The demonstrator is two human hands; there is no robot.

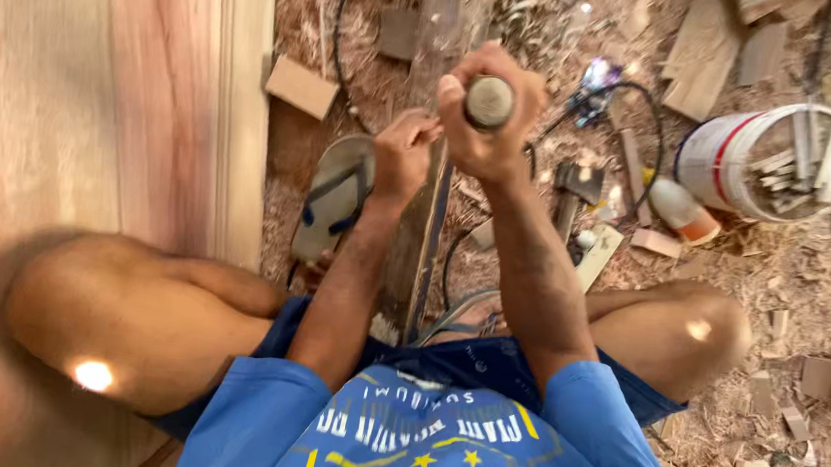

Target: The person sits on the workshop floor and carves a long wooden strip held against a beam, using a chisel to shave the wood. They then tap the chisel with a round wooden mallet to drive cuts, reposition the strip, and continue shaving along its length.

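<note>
Tool handle [489, 102], right hand [489, 111] fingers wrapped tight, left hand [404, 149] pinching below

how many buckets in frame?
1. A white bucket with a red band lies tipped on its side at upper right, wood strips inside. More could be hidden outside the frame.

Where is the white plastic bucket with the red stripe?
In the head view, the white plastic bucket with the red stripe lies tipped on the sawdust floor at the upper right, beside an orange-and-white bottle.

Blue short-sleeved shirt [439, 443] — yellow stars, dark blue shorts [484, 362]
</note>
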